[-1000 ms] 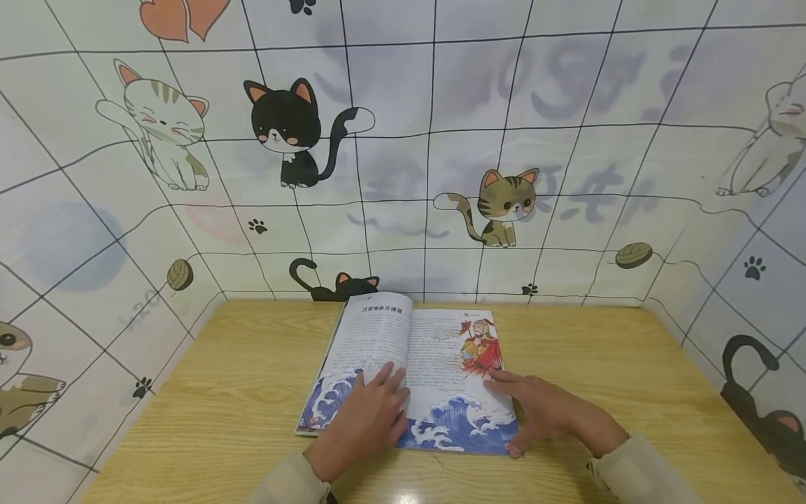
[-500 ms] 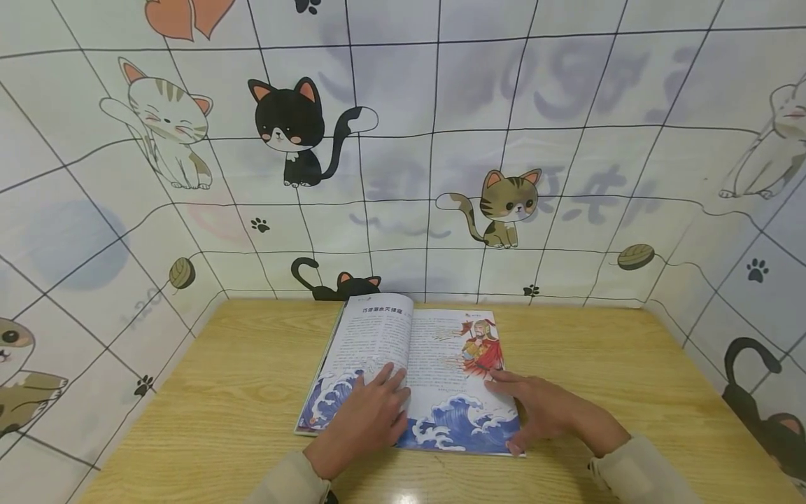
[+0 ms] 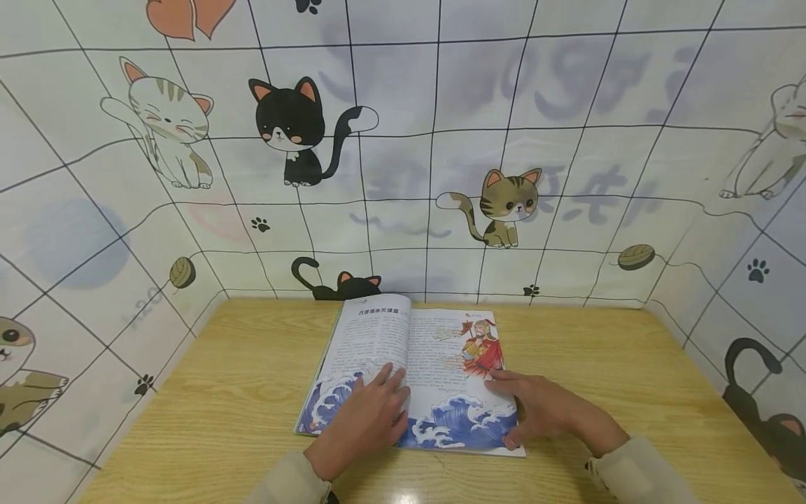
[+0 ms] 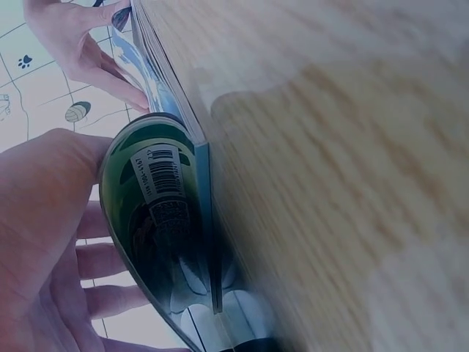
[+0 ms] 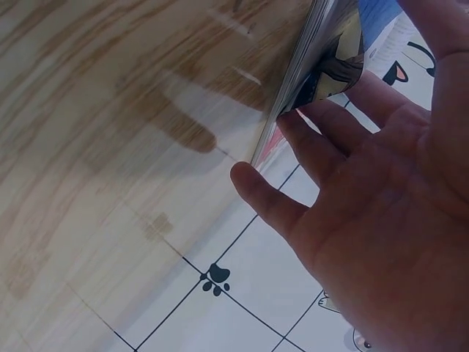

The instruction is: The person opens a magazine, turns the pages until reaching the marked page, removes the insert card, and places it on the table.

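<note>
An open book point(image 3: 434, 350) lies on the wooden table, with printed text, blue waves and a red-robed figure on its pages. My left hand point(image 3: 371, 413) rests on the lower left page by the spine, fingers extended. The left wrist view shows the back cover point(image 4: 161, 191), with a barcode, bowed up beside the left palm point(image 4: 44, 220). My right hand point(image 3: 544, 409) is at the lower right edge, thumb at the corner and fingers farther up the page. In the right wrist view, the page's corner point(image 5: 341, 70) curls up beside the right hand point(image 5: 381, 198).
The wooden table point(image 3: 208, 392) extends around the book on both sides. A white wall covering point(image 3: 390, 210) with black grid lines and cartoon cats rises right behind the book and stands on the left and right.
The right thumb has slid slightly up and left with the page's lower corner, baring a white strip beneath. The left page has shifted slightly left. The left hand stays in place.
</note>
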`<action>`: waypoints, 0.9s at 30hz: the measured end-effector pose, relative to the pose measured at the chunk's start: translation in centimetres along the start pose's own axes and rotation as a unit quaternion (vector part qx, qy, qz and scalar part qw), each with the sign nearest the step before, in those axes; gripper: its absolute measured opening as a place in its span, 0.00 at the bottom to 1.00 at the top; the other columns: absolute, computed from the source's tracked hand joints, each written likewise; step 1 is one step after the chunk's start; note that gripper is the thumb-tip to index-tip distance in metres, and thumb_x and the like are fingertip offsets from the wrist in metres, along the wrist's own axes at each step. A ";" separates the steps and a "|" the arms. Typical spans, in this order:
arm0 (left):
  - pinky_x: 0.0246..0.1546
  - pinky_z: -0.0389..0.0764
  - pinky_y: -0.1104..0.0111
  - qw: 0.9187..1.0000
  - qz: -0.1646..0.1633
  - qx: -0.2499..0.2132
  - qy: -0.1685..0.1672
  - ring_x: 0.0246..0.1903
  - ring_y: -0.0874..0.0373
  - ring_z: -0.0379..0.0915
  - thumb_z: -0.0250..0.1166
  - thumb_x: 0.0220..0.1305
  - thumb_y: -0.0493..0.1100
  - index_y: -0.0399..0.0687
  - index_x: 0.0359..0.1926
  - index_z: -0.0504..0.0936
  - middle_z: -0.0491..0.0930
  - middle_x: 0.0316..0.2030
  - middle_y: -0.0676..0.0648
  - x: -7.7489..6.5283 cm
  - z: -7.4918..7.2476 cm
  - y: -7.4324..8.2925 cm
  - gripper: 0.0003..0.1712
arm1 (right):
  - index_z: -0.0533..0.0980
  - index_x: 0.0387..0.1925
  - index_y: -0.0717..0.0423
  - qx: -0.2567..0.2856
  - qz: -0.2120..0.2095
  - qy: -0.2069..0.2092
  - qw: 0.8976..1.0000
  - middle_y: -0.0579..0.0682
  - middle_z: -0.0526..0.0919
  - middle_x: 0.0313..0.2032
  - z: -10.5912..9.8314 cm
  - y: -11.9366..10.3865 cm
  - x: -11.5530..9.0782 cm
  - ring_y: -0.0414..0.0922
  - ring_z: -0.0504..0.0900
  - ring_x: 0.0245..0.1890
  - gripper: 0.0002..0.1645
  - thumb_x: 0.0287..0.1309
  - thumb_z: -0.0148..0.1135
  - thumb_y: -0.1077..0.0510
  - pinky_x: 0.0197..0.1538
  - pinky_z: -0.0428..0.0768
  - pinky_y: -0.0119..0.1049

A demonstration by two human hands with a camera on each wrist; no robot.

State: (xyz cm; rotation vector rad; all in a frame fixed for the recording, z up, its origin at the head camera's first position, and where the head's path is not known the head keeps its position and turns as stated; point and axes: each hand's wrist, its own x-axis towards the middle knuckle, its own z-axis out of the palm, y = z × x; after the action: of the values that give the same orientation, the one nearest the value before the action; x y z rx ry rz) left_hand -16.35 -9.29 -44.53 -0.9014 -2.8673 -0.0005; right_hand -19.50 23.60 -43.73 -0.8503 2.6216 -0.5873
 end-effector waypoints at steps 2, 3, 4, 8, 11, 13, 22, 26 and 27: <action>0.50 0.77 0.40 1.000 -0.003 0.000 -0.002 0.67 0.45 0.66 0.62 0.66 0.53 0.48 0.53 0.84 0.74 0.64 0.45 0.0 0.0 0.0 0.20 | 0.69 0.69 0.59 -0.005 -0.001 0.001 1.000 0.61 0.64 0.71 0.0 0.0 0.0 0.68 0.63 0.68 0.60 0.38 0.78 0.34 0.63 0.65 0.66; 0.50 0.77 0.40 1.000 -0.004 0.000 -0.002 0.67 0.45 0.66 0.62 0.66 0.53 0.48 0.53 0.84 0.74 0.64 0.45 0.0 0.0 0.0 0.20 | 0.69 0.69 0.59 -0.008 -0.001 0.002 1.000 0.61 0.64 0.71 0.0 -0.1 0.1 0.68 0.63 0.68 0.60 0.38 0.78 0.33 0.62 0.65 0.66; 0.49 0.77 0.39 1.000 -0.004 0.001 -0.003 0.67 0.45 0.66 0.62 0.66 0.53 0.48 0.53 0.84 0.74 0.64 0.45 0.0 0.0 0.1 0.20 | 0.69 0.69 0.59 -0.010 -0.001 0.003 1.000 0.61 0.64 0.71 0.0 -0.1 0.1 0.68 0.64 0.68 0.60 0.37 0.78 0.33 0.62 0.66 0.66; 0.49 0.77 0.39 1.000 -0.009 -0.004 -0.002 0.66 0.45 0.67 0.60 0.67 0.56 0.48 0.53 0.84 0.74 0.64 0.45 0.0 0.0 0.2 0.22 | 0.69 0.68 0.58 -0.017 -0.002 0.007 1.000 0.61 0.65 0.70 0.1 -0.1 0.1 0.69 0.64 0.67 0.60 0.37 0.77 0.32 0.62 0.65 0.68; 0.50 0.76 0.39 1.000 -0.014 -0.010 -0.007 0.66 0.45 0.67 0.58 0.69 0.60 0.47 0.54 0.84 0.74 0.65 0.44 -0.1 -0.1 0.3 0.26 | 0.70 0.68 0.57 -0.021 0.001 0.009 1.000 0.61 0.66 0.70 0.1 -0.1 0.1 0.70 0.65 0.66 0.59 0.37 0.77 0.31 0.61 0.63 0.70; 0.51 0.76 0.40 1.000 -0.017 -0.011 -0.011 0.67 0.45 0.67 0.56 0.69 0.63 0.47 0.54 0.84 0.74 0.65 0.44 -0.1 -0.2 0.4 0.28 | 0.70 0.68 0.57 -0.023 0.002 0.012 1.000 0.61 0.66 0.70 0.1 -0.1 0.1 0.70 0.65 0.66 0.59 0.38 0.76 0.31 0.61 0.63 0.70; 0.49 0.77 0.39 1.000 -0.020 -0.010 -0.013 0.67 0.45 0.67 0.51 0.65 0.75 0.47 0.52 0.85 0.74 0.64 0.43 0.0 -0.3 0.6 0.40 | 0.70 0.68 0.57 -0.040 -0.014 0.041 0.998 0.62 0.67 0.69 0.0 -0.4 0.1 0.65 0.65 0.68 0.56 0.41 0.76 0.34 0.63 0.62 0.68; 0.48 0.77 0.39 1.000 -0.017 -0.003 -0.015 0.67 0.45 0.66 0.49 0.60 0.80 0.45 0.53 0.84 0.74 0.65 0.43 -0.1 -0.3 0.6 0.47 | 0.69 0.69 0.55 -0.058 -0.044 0.085 0.994 0.60 0.66 0.70 0.3 -0.5 0.2 0.62 0.64 0.69 0.53 0.43 0.79 0.41 0.63 0.62 0.67; 0.48 0.77 0.39 1.000 -0.017 0.000 -0.017 0.67 0.45 0.65 0.48 0.59 0.81 0.45 0.53 0.84 0.73 0.65 0.43 -0.1 -0.3 0.6 0.49 | 0.68 0.69 0.55 -0.064 -0.053 0.096 0.992 0.60 0.66 0.70 0.4 -0.5 0.3 0.61 0.64 0.69 0.53 0.43 0.79 0.42 0.63 0.62 0.67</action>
State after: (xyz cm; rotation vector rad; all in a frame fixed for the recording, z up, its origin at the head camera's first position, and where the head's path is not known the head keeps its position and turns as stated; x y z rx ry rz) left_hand -15.90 -8.81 -44.25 -0.8620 -2.9126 0.0100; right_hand -19.32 22.92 -43.83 -1.0248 2.8277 -0.5575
